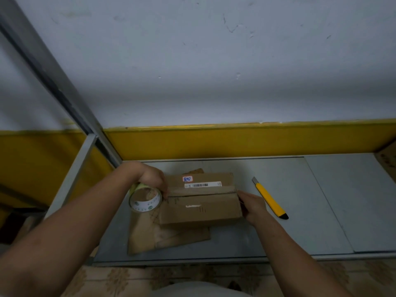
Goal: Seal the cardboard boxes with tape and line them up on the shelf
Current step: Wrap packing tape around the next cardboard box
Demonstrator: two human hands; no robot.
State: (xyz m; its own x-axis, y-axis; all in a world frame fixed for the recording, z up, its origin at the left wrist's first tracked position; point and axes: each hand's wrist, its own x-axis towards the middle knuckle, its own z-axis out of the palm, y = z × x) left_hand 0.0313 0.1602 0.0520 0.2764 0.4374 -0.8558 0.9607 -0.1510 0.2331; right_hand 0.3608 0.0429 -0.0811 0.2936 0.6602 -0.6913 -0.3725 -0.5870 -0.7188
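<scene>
1 cardboard box [201, 207] sits on the shelf [300, 211], atop flattened cardboard [162, 236]. The left hand [153, 179] grips the tape roll [145, 200] at its 9 o'clock end. The right hand [252, 205] touches its 3 o'clock end, grip too blurred to tell. A yellow knife [270, 199] lies beyond.

The grey metal shelf [300, 221] is made of two panels, with a seam running front to back right of the middle. Towards its left end lies a sheet of flattened cardboard [167, 236], reaching near the front edge, with a cardboard box [201, 209] standing on it. A yellow utility knife [270, 199] lies right of the box, apart from it. More cardboard [387, 159] sits in the far right corner.
</scene>
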